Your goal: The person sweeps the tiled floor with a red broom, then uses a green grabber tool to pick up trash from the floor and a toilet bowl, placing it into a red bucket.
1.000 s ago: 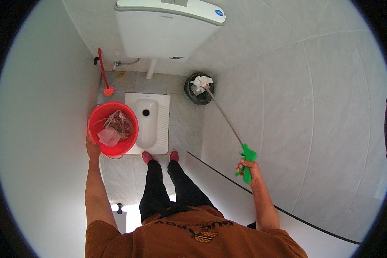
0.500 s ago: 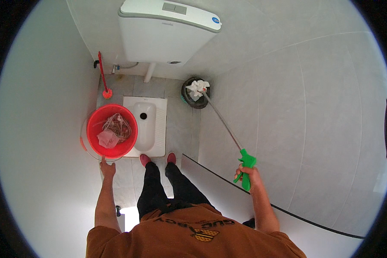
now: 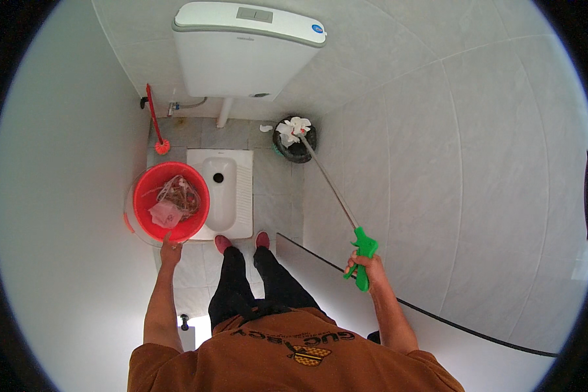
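Observation:
My left hand (image 3: pixel 170 252) grips the near rim of a red bucket (image 3: pixel 141 208), one finger reaching over the edge. Inside the bucket lie a translucent pinkish plastic bag (image 3: pixel 165 214) and a tangle of stringy, brownish material (image 3: pixel 183 195). My right hand (image 3: pixel 374 266) is wrapped round the green trigger handle of a long litter picker (image 3: pixel 328 181). Its far tip touches crumpled white tissues (image 3: pixel 296 124) at a bin with a black liner (image 3: pixel 311 145); whether the jaws pinch them is unclear. A small white scrap (image 3: pixel 266 128) lies on the floor left of the bin.
A white squat toilet (image 3: pixel 245 189) lies right of the bucket, before my feet. Above it hangs a white cistern (image 3: pixel 242 59). A red toilet brush (image 3: pixel 155 117) leans at the left wall. A dark-edged partition (image 3: pixel 320 274) stands on my right.
The litter picker has shifted slightly left with my right hand. A white scrap now shows on the floor beside the bin. My left hand has moved right and up onto the bucket's rim.

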`<action>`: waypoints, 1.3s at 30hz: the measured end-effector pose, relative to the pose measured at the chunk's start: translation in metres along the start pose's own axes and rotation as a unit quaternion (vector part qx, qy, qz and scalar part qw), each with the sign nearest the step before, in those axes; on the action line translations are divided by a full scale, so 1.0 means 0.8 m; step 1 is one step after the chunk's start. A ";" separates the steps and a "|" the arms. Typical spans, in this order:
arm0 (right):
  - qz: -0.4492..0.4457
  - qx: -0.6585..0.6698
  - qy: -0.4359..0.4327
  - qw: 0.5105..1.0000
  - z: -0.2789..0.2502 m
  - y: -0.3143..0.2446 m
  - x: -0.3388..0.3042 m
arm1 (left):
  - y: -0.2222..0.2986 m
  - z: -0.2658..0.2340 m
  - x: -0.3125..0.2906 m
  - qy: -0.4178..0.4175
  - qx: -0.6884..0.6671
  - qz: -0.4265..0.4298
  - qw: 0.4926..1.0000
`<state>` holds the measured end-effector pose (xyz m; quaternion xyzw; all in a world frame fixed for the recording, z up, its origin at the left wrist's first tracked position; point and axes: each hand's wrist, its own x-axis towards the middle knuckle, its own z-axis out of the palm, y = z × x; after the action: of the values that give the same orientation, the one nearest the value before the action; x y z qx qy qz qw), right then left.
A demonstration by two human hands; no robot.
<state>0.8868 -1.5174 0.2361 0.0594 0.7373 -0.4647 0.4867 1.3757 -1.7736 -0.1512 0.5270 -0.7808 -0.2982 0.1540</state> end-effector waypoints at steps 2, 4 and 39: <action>-0.004 0.001 0.003 1.000 0.000 0.005 -0.002 | 0.002 -0.007 0.006 -0.024 0.018 -0.017 0.999; -0.024 -0.009 0.007 1.000 0.000 0.013 -0.007 | 0.011 -0.011 0.010 -0.062 0.010 -0.082 0.995; 0.095 -0.124 -0.291 0.944 0.021 -0.055 -0.112 | 0.045 0.006 -0.013 -0.117 -0.103 -0.258 0.954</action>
<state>0.9208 -1.5223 0.3318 -0.0699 0.6065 -0.3182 0.7253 1.3507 -1.7528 -0.1317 0.6533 -0.5961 -0.4656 0.0330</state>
